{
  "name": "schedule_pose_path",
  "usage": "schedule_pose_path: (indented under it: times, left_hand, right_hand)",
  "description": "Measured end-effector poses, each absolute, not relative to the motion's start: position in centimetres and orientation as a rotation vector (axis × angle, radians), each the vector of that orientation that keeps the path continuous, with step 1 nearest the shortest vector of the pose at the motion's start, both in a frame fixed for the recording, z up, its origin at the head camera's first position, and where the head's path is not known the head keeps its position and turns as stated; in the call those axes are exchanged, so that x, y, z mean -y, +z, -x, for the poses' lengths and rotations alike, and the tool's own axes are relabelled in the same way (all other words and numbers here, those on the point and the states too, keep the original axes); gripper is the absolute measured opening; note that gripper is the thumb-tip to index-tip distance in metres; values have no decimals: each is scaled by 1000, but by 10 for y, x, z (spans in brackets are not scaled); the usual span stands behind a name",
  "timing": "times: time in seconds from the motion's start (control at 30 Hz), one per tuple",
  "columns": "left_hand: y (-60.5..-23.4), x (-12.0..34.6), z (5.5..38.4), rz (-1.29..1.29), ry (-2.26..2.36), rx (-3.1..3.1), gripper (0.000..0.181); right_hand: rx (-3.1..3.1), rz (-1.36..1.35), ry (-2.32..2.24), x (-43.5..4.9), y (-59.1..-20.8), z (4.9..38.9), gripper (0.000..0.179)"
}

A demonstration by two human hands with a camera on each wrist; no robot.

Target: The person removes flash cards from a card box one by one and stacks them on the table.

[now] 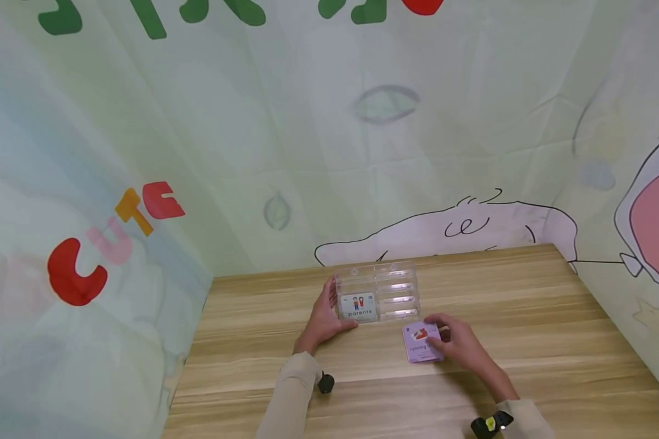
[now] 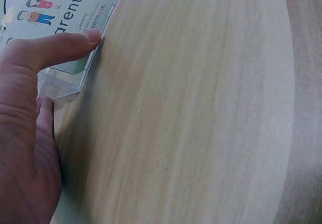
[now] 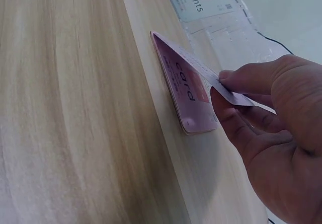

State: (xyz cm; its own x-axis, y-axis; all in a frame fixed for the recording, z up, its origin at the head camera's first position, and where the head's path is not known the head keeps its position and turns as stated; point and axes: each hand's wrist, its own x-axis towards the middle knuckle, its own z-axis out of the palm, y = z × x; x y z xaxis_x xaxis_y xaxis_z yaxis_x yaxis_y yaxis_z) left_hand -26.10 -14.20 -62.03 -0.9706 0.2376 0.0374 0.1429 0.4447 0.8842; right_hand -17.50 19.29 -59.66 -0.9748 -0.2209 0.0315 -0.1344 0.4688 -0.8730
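My left hand (image 1: 321, 318) grips the left side of a clear plastic case (image 1: 398, 291), its thumb laid over the lower front edge. A pale card (image 1: 359, 306) printed "parents" with two small figures sits in the case's lower left; slot-like compartments line the right half. In the left wrist view the thumb overlaps that card (image 2: 65, 17). My right hand (image 1: 462, 345) pinches the edge of a purple card (image 1: 416, 342) printed "running". The right wrist view shows this card (image 3: 198, 68) tilted up from a purple stack (image 3: 188, 110), whose exposed face reads "card".
A wood-grain table (image 1: 252, 341) lies under both hands, its back edge close behind the case. Behind and beside it hangs a pale printed cloth (image 1: 285, 152) with cartoon drawings and letters. Each wrist wears a small black device (image 1: 326, 383).
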Motion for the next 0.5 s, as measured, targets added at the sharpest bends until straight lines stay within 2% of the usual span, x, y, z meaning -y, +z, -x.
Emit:
schedule_pose_path:
  times: [0.5]
  left_hand:
    - [-619,142,260,-344,1566,-2594,129]
  right_hand:
    - [-2725,467,-1384,-194,-603,176,36]
